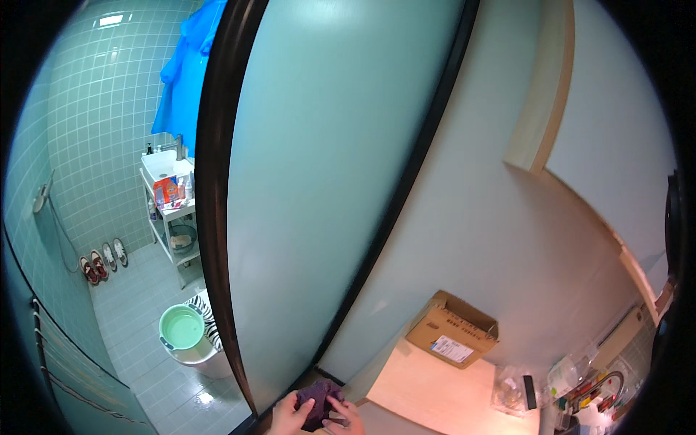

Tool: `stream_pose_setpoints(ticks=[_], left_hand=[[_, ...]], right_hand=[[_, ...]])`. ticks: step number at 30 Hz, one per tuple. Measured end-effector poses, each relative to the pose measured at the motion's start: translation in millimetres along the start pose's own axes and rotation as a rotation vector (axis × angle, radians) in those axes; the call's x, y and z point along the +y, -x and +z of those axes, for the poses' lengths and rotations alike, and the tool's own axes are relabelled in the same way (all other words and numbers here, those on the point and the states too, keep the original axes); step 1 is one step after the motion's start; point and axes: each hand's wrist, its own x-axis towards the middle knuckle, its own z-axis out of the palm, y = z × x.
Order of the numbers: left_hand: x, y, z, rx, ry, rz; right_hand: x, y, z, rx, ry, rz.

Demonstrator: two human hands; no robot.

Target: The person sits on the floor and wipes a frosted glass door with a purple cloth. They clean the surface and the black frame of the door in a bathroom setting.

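At the bottom of the view a dark purple cloth point(319, 397), bunched up, hangs between my two hands. My left hand point(291, 414) pinches its left side with the thumb on top. On the right side the fingers of my right hand point(346, 417) grip the fabric. Part of the cloth's lower end is hidden behind my fingers. Directly behind the hands stands a frosted glass panel point(337, 179) in a dark frame.
Left, a tiled bathroom holds a green basin point(182, 327) on a toilet, a washstand point(163, 168), several shoes point(103, 262) and a blue garment point(187, 81). Right, an open cardboard box point(451, 334) stands on a wooden counter point(429, 386), near a plastic bag point(511, 391) and a faucet point(614, 375).
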Motion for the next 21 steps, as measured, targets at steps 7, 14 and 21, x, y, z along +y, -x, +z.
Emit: stream_pose_setpoints(ticks=[7,14,21], left_hand=[[181.4,8.9,36.3,-0.327,0.469,0.050],[235.4,-17.0,39.9,0.220,-0.458,0.469],[301.3,1.9,16.9,0.331,-0.490,0.996]], right_hand=[[51.3,-23.8,-63.6,-0.035,-0.825,-0.016],[-100.2,-40.7,-128.5,-0.037,-1.044,0.290],[-207.5,-163.0,-181.5,0.472,-0.949,-0.207]])
